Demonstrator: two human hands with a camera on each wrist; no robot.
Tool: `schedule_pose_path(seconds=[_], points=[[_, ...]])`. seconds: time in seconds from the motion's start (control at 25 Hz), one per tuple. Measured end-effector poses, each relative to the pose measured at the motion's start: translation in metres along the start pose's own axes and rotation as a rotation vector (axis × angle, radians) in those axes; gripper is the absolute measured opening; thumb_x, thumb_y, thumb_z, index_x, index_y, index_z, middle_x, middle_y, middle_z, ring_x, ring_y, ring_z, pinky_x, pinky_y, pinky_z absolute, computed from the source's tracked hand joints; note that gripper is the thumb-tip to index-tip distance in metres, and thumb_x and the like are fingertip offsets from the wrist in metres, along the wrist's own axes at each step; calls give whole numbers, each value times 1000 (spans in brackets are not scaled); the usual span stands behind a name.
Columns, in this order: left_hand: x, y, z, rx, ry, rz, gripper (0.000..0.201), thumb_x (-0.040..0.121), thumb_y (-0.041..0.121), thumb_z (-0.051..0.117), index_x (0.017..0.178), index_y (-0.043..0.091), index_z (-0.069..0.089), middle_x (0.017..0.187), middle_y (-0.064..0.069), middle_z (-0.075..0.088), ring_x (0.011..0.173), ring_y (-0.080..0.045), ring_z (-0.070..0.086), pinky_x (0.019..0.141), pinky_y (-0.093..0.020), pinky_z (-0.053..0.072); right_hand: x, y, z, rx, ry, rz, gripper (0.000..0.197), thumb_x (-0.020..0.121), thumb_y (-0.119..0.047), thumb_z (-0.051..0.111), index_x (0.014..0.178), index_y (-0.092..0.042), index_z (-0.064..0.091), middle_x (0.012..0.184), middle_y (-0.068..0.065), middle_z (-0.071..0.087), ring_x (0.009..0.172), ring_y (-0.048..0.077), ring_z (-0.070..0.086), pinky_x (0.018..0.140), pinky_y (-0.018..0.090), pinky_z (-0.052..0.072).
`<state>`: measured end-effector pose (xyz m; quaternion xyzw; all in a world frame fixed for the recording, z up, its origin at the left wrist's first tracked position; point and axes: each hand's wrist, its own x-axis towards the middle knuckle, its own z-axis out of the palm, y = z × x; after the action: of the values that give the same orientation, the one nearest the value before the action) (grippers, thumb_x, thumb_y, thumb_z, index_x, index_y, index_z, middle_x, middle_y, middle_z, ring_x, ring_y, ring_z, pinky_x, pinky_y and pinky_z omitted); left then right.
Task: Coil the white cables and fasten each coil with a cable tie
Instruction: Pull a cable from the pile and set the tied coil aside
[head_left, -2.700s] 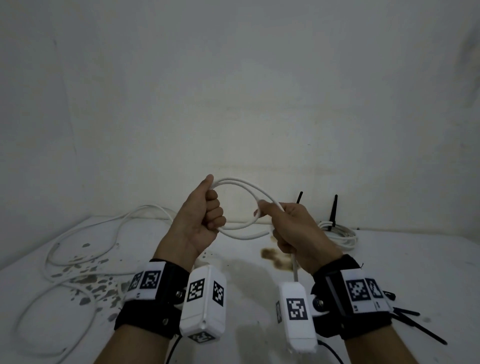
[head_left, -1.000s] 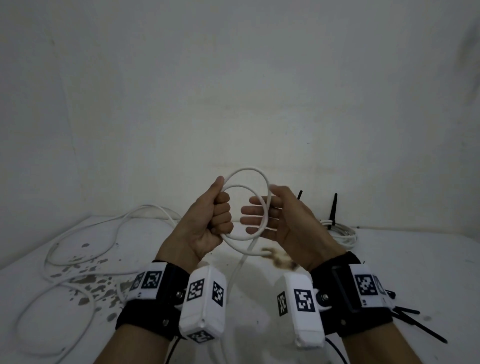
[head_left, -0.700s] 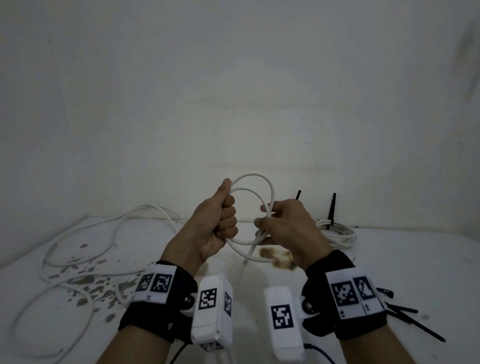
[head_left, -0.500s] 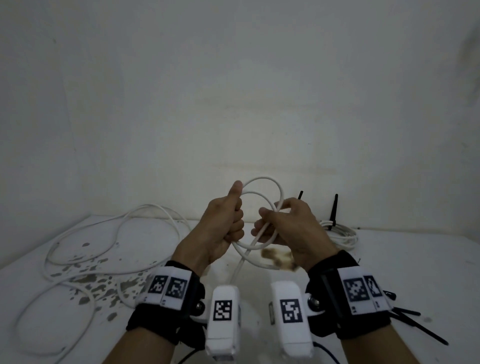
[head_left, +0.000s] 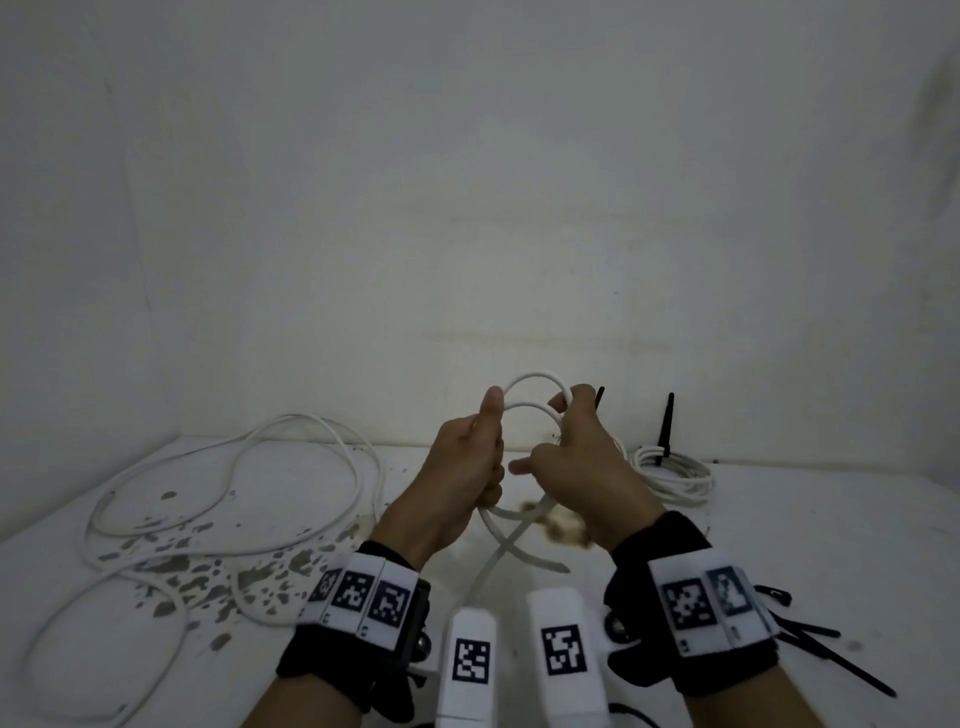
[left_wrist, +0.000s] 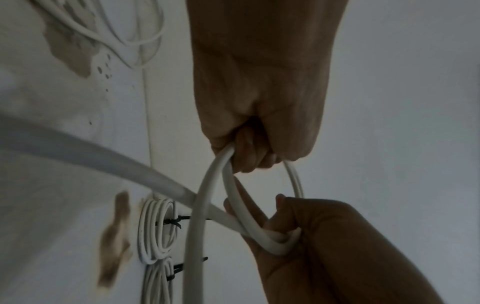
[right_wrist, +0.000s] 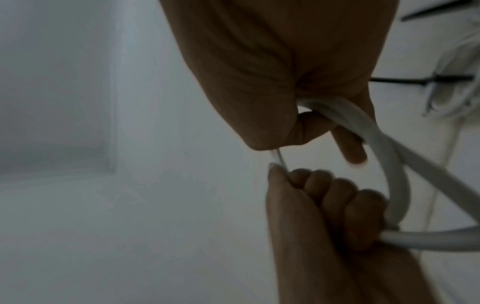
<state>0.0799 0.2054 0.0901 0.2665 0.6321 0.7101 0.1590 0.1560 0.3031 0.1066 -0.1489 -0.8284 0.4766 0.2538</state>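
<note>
Above the table I hold a small coil of white cable (head_left: 535, 378) of about two loops. My left hand (head_left: 480, 467) grips the coil's left side in a fist, thumb up. Close beside it, my right hand (head_left: 569, 460) grips the right side. In the left wrist view the loops (left_wrist: 207, 185) run from the left hand's curled fingers (left_wrist: 249, 156) into the right palm. The right wrist view shows the cable (right_wrist: 384, 148) passing under the right fingers. The cable's free length (head_left: 498, 556) hangs down to the table. The loose cable (head_left: 234, 493) sprawls over the table's left.
A tied white coil (head_left: 670, 475) with an upright black cable tie (head_left: 667, 426) lies at the back right by the wall. Loose black cable ties (head_left: 810, 642) lie at the right front. Dark stains (head_left: 171, 561) mark the white table.
The right hand, open with fingers spread through the loop a second ago, now grips the coil. Both hands have drawn closer together and shifted right.
</note>
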Motion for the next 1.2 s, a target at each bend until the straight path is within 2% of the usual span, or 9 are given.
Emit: schedule_pose_path(seconds=[0.12, 0.28, 0.44, 0.56, 0.72, 0.84, 0.96, 1.08, 1.2], points=[[2, -4, -9, 4, -134, -188, 48, 99, 55, 40, 68, 18, 37, 84, -6, 71, 42, -9, 18, 38, -20, 19, 4, -2, -5, 282, -89, 148, 30, 88, 5, 39, 107, -17, 42, 89, 5, 43, 73, 17, 43, 63, 32, 44], [2, -6, -17, -129, -254, -354, 50, 96, 58, 46, 62, 21, 46, 102, -12, 51, 38, -4, 18, 34, -15, 18, 7, 0, -14, 649, -201, 227, 35, 81, 14, 31, 91, -16, 47, 106, 13, 53, 93, 28, 49, 87, 49, 54], [0, -3, -15, -82, -340, -378, 48, 96, 57, 46, 65, 21, 41, 104, -19, 59, 36, -4, 16, 32, -14, 17, 6, 3, -16, 475, -238, 150, 36, 80, 10, 36, 99, -19, 45, 124, 16, 55, 93, 27, 47, 69, 39, 43], [4, 0, -11, -164, -204, -327, 46, 99, 52, 45, 66, 20, 38, 91, -17, 65, 35, -4, 17, 33, -15, 16, 8, 5, -14, 275, -177, 74, 35, 91, -3, 48, 117, -26, 39, 122, 7, 49, 95, 19, 52, 69, 34, 45], [14, -1, -11, -250, 97, -279, 46, 103, 45, 40, 67, 17, 34, 81, -17, 74, 32, -6, 18, 31, -17, 19, 6, 15, 2, -322, 309, -332, 30, 84, -15, 69, 99, -26, 46, 93, -2, 48, 84, 16, 51, 62, 22, 39], [13, 1, -12, -115, 217, -196, 48, 104, 47, 35, 68, 16, 34, 65, -7, 68, 34, -9, 23, 34, -20, 23, 4, 13, 11, -322, 215, -260, 13, 86, -31, 69, 84, -21, 60, 73, -8, 60, 66, 13, 59, 53, 22, 43], [10, 5, -8, -3, 232, -125, 47, 103, 51, 34, 73, 15, 41, 68, -5, 67, 36, -8, 26, 35, -19, 26, 8, 14, 11, -358, 129, -71, 39, 79, -54, 71, 98, -20, 68, 90, -2, 70, 80, 15, 68, 68, 30, 55], [8, 7, 0, -21, 219, -65, 51, 102, 52, 33, 84, 9, 53, 91, -9, 76, 35, -8, 27, 33, -17, 29, 9, 22, 18, -515, 47, -28, 34, 82, -47, 72, 87, -13, 71, 70, -1, 64, 67, 16, 62, 65, 28, 52], [9, 8, -2, 59, 264, 3, 53, 102, 53, 33, 95, 5, 55, 85, -3, 77, 33, -6, 32, 37, -19, 32, 9, 24, 22, -123, -45, 64, 27, 89, -28, 69, 78, -5, 77, 61, 3, 59, 51, 15, 49, 50, 25, 40]])
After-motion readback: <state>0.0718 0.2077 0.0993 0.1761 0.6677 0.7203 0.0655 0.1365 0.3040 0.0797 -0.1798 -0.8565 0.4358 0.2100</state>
